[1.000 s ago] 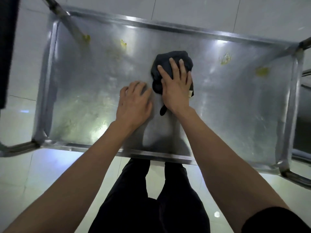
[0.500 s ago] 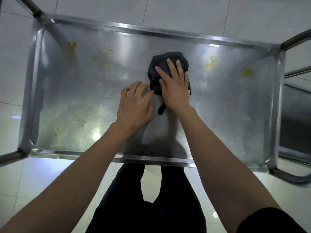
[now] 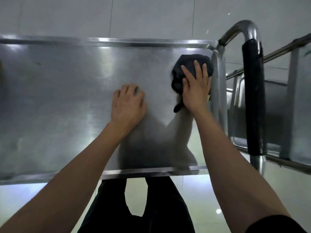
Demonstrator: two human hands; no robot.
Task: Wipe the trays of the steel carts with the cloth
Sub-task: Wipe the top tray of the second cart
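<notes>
Brushed, glossy steel tray [image 3: 67, 98], soft matt dark cloth [image 3: 193, 64], polished metal handle [image 3: 242, 27] with matt black sleeve [image 3: 254, 98].

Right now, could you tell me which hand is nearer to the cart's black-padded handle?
Right. The right hand presses the cloth at the tray's handle end, beside the handle; the left hand rests mid-tray, farther away.

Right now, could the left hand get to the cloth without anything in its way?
Probably yes. The left hand rests on bare tray, and only open steel lies between it and the cloth. The right hand presses on the cloth, but its left edge shows free.
</notes>
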